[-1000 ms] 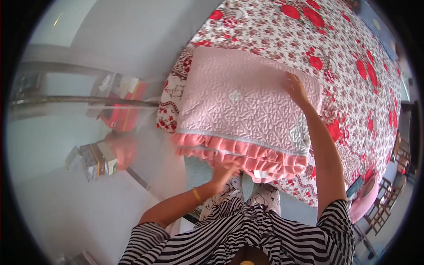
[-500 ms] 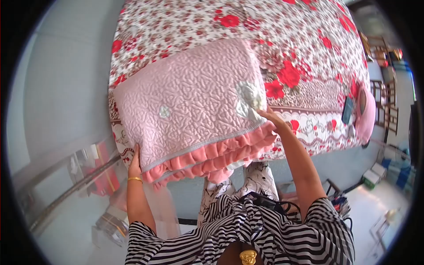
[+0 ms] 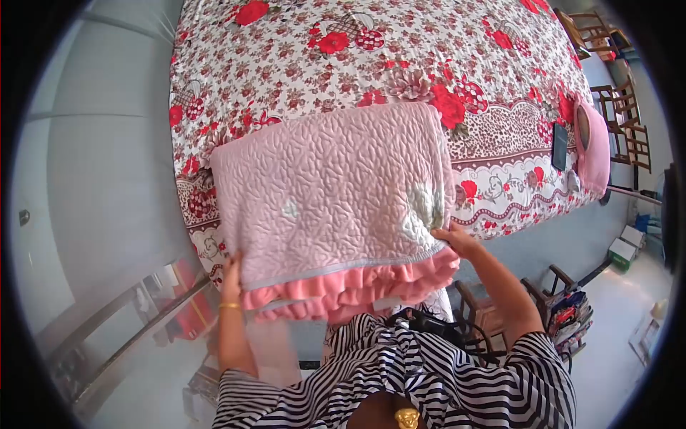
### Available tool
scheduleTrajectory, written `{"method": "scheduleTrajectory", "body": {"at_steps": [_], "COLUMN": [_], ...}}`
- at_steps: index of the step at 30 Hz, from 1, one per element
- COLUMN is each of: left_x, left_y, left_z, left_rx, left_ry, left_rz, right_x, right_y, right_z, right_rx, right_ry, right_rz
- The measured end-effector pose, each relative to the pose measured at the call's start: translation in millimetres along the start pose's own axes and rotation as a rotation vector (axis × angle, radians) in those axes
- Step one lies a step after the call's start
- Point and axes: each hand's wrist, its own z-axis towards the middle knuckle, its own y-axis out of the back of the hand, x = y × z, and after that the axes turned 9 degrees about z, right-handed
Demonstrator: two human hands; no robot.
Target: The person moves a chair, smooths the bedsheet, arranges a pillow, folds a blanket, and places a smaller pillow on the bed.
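A folded pink quilted bedspread (image 3: 336, 193) with a coral ruffled edge lies at the near side of the bed, its ruffle hanging towards my body. My left hand (image 3: 233, 275) grips its left side near the ruffle, fingers partly hidden and slightly blurred. At the near right corner, my right hand (image 3: 457, 239) holds the bedspread by its edge, beside a pale green patch, thumb on top and the other fingers out of sight. Beneath it spreads a white sheet (image 3: 286, 71) with red flowers and brown patterned bands.
On the bed's right side lie a dark phone-like object (image 3: 559, 147) and a pink pillow (image 3: 593, 146). Wooden chairs (image 3: 622, 121) stand beyond. A piled rack (image 3: 568, 314) is at my lower right, and a rail (image 3: 143, 329) runs along the left.
Both hands have drawn the bedspread towards my body and slightly right. Its tilt has lessened, so its ruffled edge lies nearly level across the view.
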Motion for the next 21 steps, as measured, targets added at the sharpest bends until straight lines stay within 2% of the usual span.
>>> {"method": "scheduleTrajectory", "body": {"at_steps": [4, 6, 8, 10, 11, 13, 14, 16, 17, 18, 19, 20, 21], "left_x": [21, -13, -38, -36, -23, -4, 0, -1, -11, -21, -16, -33, -59], "left_y": [-24, -15, -9, 6, 4, -6, -14, -14, -9, -4, 3, 3, 2], "left_z": [13, -15, -34, -31, -25, -3, 0, 5, 0, 1, 7, 8, 1], "left_rx": [-0.02, 0.074, -0.054, 0.083, 0.033, -0.026, 0.001, 0.019, 0.021, 0.023, -0.018, -0.022, -0.194], "left_ry": [-0.012, 0.065, 0.052, -0.003, -0.001, -0.01, -0.003, -0.014, -0.031, -0.049, -0.188, -0.204, -0.418], "left_rz": [-0.174, -0.01, 0.113, 0.041, 0.08, 0.115, 0.091, 0.059, 0.172, 0.288, 0.199, 0.195, 0.406], "right_x": [-8, 9, 25, 19, 9, -12, -9, 6, 27, 45, 61, 80, 113], "right_y": [22, 15, 8, 6, 22, 59, 58, 58, 38, 42, 52, 56, 21], "right_z": [26, 7, -8, -21, -12, 22, 25, 36, 21, 22, 25, 25, 9], "right_rx": [0.034, 0.06, 0.111, 0.14, 0.16, 0.068, 0.075, 0.139, 0.041, 0.039, 0.168, 0.295, 0.007], "right_ry": [-0.069, -0.012, -0.012, 0.03, 0.004, 0.005, -0.005, -0.085, -0.103, -0.084, -0.045, -0.007, -0.033], "right_rz": [-0.18, -0.195, -0.179, -0.095, -0.101, -0.307, -0.315, -0.636, -0.652, -0.657, -1.246, -1.835, -1.813]}}
